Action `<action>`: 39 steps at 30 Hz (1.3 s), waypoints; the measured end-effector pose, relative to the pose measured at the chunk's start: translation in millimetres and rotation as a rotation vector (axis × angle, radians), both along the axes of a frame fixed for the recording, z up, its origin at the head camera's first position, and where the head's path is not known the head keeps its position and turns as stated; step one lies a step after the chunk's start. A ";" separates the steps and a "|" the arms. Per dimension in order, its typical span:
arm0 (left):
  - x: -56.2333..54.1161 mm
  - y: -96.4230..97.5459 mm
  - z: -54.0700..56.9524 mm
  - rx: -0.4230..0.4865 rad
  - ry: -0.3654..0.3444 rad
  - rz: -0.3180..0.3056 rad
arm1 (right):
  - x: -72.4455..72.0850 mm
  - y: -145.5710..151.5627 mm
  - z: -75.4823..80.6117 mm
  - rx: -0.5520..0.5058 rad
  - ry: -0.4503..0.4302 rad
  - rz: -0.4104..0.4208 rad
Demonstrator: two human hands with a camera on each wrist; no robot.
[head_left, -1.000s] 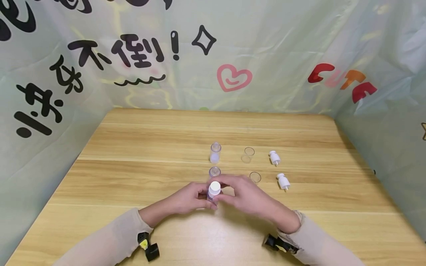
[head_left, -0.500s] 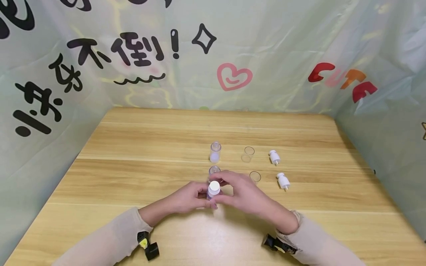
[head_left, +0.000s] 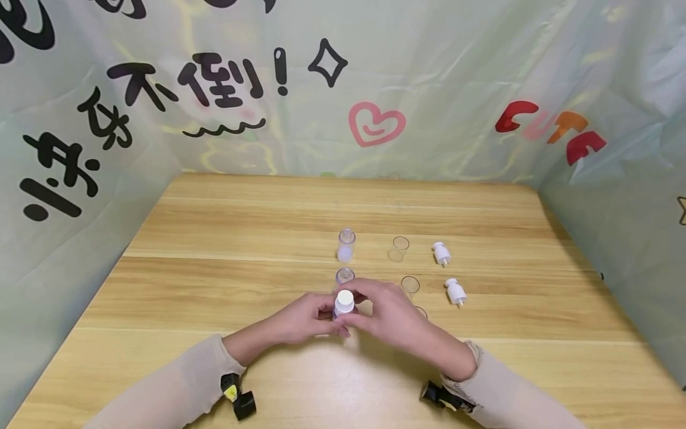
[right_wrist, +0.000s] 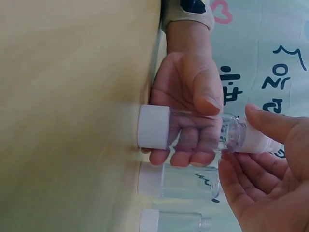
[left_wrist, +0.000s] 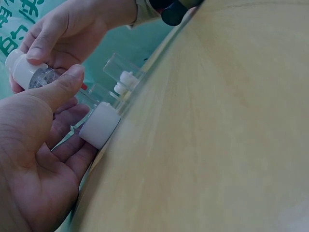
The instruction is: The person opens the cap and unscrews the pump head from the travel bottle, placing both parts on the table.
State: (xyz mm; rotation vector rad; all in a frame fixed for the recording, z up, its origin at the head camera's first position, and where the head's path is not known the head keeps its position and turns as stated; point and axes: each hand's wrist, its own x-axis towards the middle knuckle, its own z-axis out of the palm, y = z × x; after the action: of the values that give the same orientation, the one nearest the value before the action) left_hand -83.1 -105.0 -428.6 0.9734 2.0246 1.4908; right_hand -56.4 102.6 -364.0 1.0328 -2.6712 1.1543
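Note:
A clear bottle with a white base [right_wrist: 154,126] stands upright at the front middle of the table. My left hand [head_left: 302,319] holds its clear body from the left, thumb in front and fingers behind. On the bottle's neck sits a white pump top [head_left: 345,301]. My right hand [head_left: 393,313] pinches this pump top between thumb and fingers, as the right wrist view shows. Right behind the held bottle is a second clear bottle [head_left: 345,275], partly hidden by my right hand. A third bottle [head_left: 346,245] stands farther back in the same row.
Two white pump tops, one behind [head_left: 442,254] and one nearer [head_left: 456,292], lie to the right. Between them and the bottles stand clear caps, a far one [head_left: 401,243] and a nearer one [head_left: 410,285]; another cap [head_left: 421,311] shows past my right hand. Printed sheets wall the table.
My right hand and forearm have shifted slightly, and the rim of a third clear cap now shows beside the hand. The left hand keeps its hold on the bottle, nearly still.

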 end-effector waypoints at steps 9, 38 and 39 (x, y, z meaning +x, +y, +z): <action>0.6 0.5 0.3 -0.010 -0.004 0.007 | -2.5 5.4 5.0 0.005 -0.044 0.084; -0.6 -0.2 0.5 -0.015 -0.004 -0.001 | -4.1 25.1 23.1 -0.142 -0.092 0.072; -0.7 -0.2 0.2 -0.011 -0.007 -0.003 | -4.1 26.3 23.0 -0.142 -0.091 0.070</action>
State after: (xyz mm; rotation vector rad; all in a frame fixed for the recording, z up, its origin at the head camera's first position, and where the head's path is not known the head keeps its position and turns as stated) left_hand -83.8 -105.2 -428.4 0.9652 2.0230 1.4779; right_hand -60.5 128.9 -341.0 1.0822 -2.5924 1.4145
